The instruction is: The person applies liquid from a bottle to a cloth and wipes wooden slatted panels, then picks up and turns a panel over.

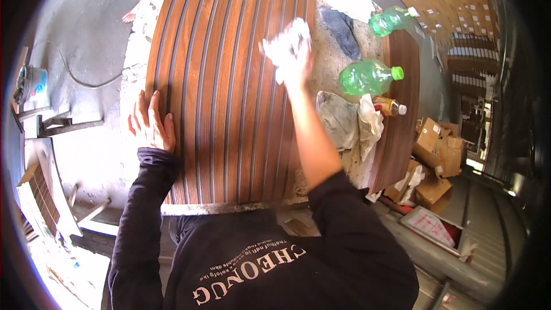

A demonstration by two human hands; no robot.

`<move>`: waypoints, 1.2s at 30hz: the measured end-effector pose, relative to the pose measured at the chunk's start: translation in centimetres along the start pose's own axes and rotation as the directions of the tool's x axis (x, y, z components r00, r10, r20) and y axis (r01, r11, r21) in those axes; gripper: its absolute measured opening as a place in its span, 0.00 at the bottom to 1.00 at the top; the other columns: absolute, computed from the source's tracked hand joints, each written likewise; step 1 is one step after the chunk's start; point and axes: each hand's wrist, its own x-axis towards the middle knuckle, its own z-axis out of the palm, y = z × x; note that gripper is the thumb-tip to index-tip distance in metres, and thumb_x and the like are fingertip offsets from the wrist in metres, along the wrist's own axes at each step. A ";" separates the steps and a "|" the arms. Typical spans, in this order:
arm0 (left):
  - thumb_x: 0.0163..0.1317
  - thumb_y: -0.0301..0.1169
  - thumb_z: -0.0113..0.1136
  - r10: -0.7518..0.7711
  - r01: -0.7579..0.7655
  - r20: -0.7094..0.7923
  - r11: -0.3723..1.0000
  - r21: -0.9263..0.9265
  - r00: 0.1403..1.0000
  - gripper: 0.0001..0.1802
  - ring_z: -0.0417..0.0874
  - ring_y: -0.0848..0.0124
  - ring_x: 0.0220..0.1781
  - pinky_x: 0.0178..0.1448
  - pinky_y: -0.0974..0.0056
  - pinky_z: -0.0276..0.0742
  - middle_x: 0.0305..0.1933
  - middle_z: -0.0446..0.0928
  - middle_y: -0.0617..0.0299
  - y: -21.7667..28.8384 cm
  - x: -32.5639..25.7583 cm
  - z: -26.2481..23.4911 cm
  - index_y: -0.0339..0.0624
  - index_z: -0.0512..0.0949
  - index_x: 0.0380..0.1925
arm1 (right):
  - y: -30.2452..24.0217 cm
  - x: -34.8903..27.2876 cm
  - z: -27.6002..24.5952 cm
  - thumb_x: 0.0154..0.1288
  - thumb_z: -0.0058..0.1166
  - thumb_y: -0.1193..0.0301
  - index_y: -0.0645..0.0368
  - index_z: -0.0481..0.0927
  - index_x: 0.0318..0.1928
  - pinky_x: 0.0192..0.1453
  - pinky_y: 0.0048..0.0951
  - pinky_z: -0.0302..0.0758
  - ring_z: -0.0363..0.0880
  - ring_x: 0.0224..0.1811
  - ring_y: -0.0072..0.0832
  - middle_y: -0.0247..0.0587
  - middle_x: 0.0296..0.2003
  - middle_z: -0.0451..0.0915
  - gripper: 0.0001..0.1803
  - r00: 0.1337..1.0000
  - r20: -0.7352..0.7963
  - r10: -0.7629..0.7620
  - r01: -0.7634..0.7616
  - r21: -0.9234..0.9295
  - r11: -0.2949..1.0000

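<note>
A long wood-grain slatted panel (227,86) with dark grooves lies lengthwise in front of me on a worn white-spotted work table (336,40). My left hand (154,125) rests at the panel's left edge, its fingers stretched out and holding nothing. Over the panel's right half, my right hand (297,68) grips a crumpled white cloth (287,43) against the slats. That hand is partly smeared by motion, and the cloth hides some of its fingers.
Right of the panel lie a dark cloth (340,31), a grey cloth (337,119), two green bottles (367,78) and a small amber bottle (388,106). Farther right are a brown board (399,120) and cardboard boxes (437,146). A bucket (38,87) stands at the far left.
</note>
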 end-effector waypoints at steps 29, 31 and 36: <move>0.48 0.30 0.62 -0.326 0.323 0.005 0.931 -0.169 0.945 0.25 0.66 0.52 0.58 0.60 0.46 0.59 0.60 0.67 0.60 -3.2 -14.5 -6.2 0.56 0.72 0.49 | -8.9 -15.3 -8.5 0.56 0.57 0.49 0.64 0.81 0.42 0.45 0.44 0.73 0.81 0.40 0.47 0.57 0.34 0.82 0.28 0.844 0.213 0.492 -0.482 -0.098 0.870; 0.48 0.31 0.61 -0.304 0.300 -0.002 0.941 -0.156 0.953 0.24 0.66 0.51 0.56 0.59 0.47 0.60 0.61 0.67 0.57 -3.6 -15.8 -6.7 0.53 0.72 0.50 | -9.2 -16.7 -8.6 0.53 0.59 0.47 0.68 0.78 0.49 0.50 0.43 0.73 0.79 0.45 0.53 0.62 0.38 0.81 0.35 0.862 0.177 0.475 -0.428 -0.249 0.869; 0.50 0.33 0.58 -0.288 0.285 -0.032 0.956 -0.075 0.957 0.23 0.67 0.50 0.57 0.60 0.46 0.60 0.63 0.66 0.54 -3.2 -15.8 -6.8 0.50 0.73 0.50 | -10.4 -17.1 -8.6 0.52 0.60 0.45 0.74 0.76 0.48 0.50 0.41 0.74 0.80 0.45 0.51 0.64 0.39 0.80 0.40 0.926 0.081 0.369 -0.290 -0.475 0.831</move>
